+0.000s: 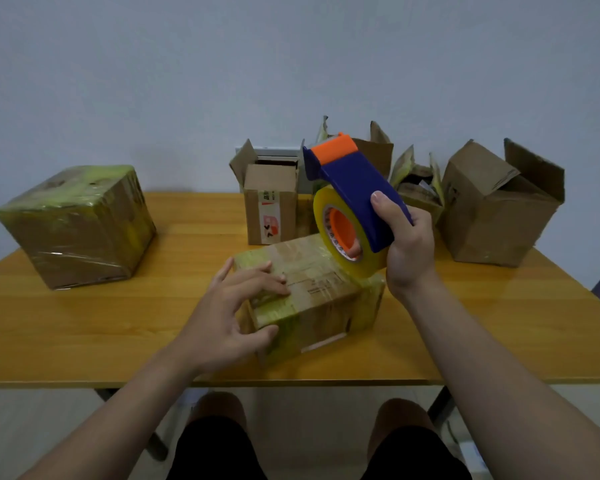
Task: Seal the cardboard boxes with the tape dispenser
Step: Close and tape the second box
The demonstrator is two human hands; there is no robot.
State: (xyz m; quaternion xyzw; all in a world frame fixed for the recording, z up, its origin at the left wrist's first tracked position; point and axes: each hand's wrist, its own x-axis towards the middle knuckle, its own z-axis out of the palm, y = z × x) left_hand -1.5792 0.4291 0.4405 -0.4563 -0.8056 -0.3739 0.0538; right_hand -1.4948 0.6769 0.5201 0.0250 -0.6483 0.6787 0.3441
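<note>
A small cardboard box [326,292], wrapped in yellowish clear tape, lies near the front middle of the wooden table [84,334]. My left hand [236,317] rests on its near left corner, fingers spread over the top and thumb against the side. My right hand [407,244] grips a blue tape dispenser [354,188] with an orange tip and a roll of clear tape [347,233]. The dispenser is tilted up, and its roll hangs just above the box's far right edge.
A larger taped box [77,223] stands at the left. At the back are three open boxes: a narrow one [271,206], a crumpled one [420,188] and a big one [492,209] at the right. My knees show below the table's front edge.
</note>
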